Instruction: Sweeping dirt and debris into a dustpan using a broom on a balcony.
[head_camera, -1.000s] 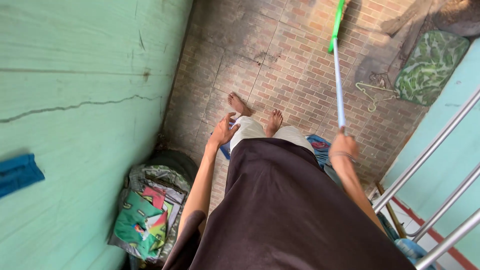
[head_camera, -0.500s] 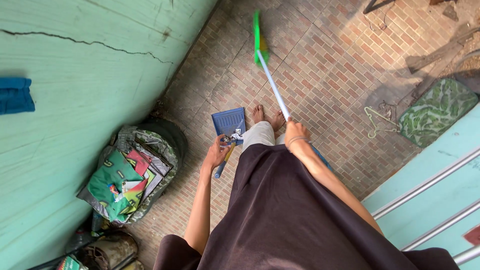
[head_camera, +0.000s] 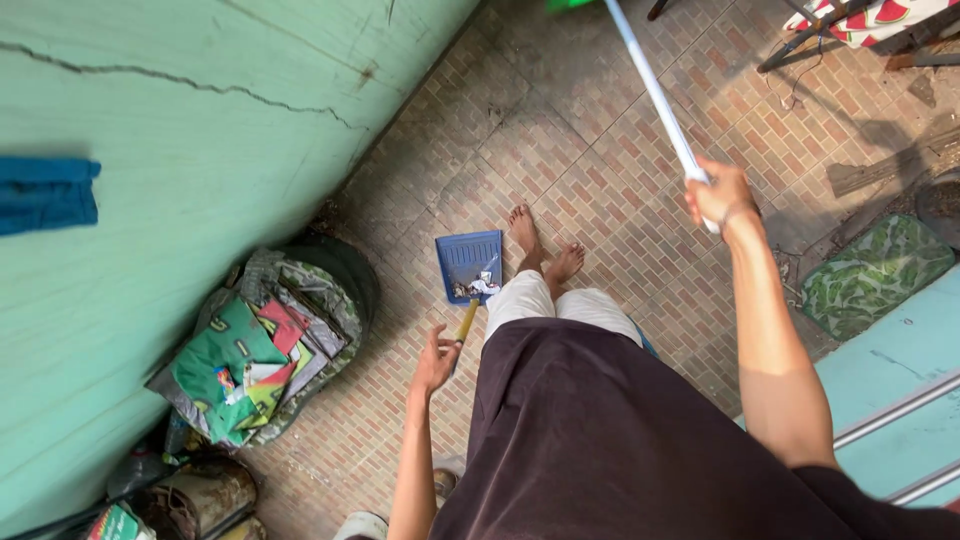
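My right hand (head_camera: 716, 194) is raised and shut around the pale pole of a broom (head_camera: 650, 85). The pole slants up to the broom's green head (head_camera: 570, 4) at the top edge. My left hand (head_camera: 437, 360) hangs low by my hip and grips the end of the yellow handle (head_camera: 466, 322) of a blue dustpan (head_camera: 468, 262). The pan lies flat on the brick-patterned floor just left of my bare feet (head_camera: 545, 250) and holds a few scraps of litter.
A green wall (head_camera: 200, 120) with a crack and a blue cloth (head_camera: 45, 195) runs along the left. A dark sack (head_camera: 270, 345) stuffed with coloured wrappers stands by it, with tins (head_camera: 205, 500) below. A leaf-patterned mat (head_camera: 870, 275) and metal rails (head_camera: 895, 410) are at right.
My right hand has lifted the broom up and to the right, away from my feet. The dustpan now rests a little further forward on the floor, my left hand further down its handle.
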